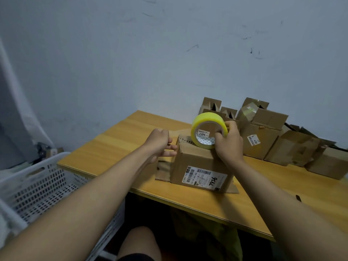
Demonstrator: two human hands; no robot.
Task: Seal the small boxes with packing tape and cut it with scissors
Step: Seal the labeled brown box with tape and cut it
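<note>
- One small box point(202, 166) stood near the front edge of the wooden table point(116, 136), label side facing you, its top flaps closed.
- You held the roll of yellow packing tape point(207, 129) upright on edge against the box top, toward the right end of the lid.
- Your right hand point(228, 143) gripped the roll, thumb inside the core and fingers curled over the outer rim.
- Your left hand point(160, 142) rested at the upper left corner of the box, fingers loosely extended and touching the cardboard, holding nothing.
- Step in hand, by judgement: laying the first strip along the top seam. Whether the free end already adhered could not be determined.
- The next move called for your left hand to pin the tape end while your right drew the roll across the lid.
- No scissors were visible; you needed to locate them before cutting.
- Several more cardboard boxes point(263, 134) stood against the wall behind, flaps open.
- A white perforated basket point(37, 185) sat left of the table.
</note>
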